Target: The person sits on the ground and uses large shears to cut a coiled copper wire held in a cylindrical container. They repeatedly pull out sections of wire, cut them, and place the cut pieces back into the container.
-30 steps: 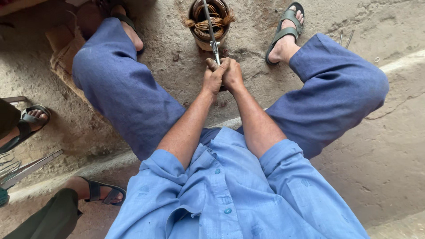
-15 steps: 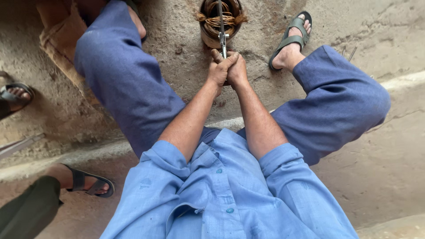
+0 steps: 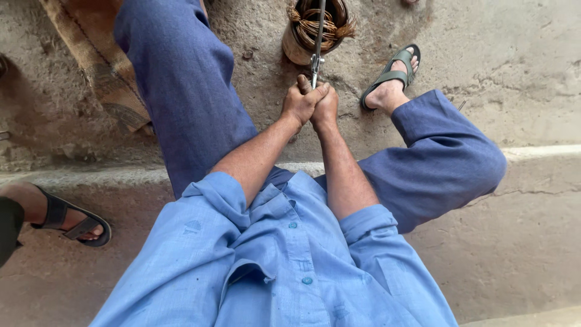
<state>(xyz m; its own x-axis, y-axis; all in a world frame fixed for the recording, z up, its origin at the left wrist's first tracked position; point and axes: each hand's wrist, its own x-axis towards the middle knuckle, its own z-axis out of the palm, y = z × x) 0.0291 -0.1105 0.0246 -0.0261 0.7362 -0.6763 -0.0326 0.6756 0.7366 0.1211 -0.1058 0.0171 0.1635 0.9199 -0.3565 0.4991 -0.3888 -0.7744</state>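
Sitting on a raised concrete step (image 3: pixel 532 151), the person is seen from above, with a light blue buttoned shirt (image 3: pixel 284 266) filling the lower frame and dark blue trousers (image 3: pixel 181 79) spread to both sides over a rough concrete floor (image 3: pixel 520 54). A worn brown woven mat (image 3: pixel 97 66) is laid at upper left, partly under the person's left leg. A round cylindrical object wound with copper-coloured wire (image 3: pixel 315 27) is stood on the floor between the feet, at the top edge of the view; frayed wire ends are seen along its rim. No label or marking can be made out on it. A slim metal tool (image 3: pixel 318 42) is run from inside the wire coil straight back to the hands, its lower end buried in the grip. Both forearms are extended forward and brought together over the floor between the knees. The left hand (image 3: pixel 301 104) and the right hand (image 3: pixel 327 106) are pressed side by side, each closed tightly round the tool's near end, fingers curled and the thumbs laid upward. The hands are held just short of the coil, not touching it. A green sandal (image 3: pixel 390 72) is worn on the person's right foot just beside the hands. Another person's foot in a black sandal (image 3: pixel 69 221) is noted at far left.
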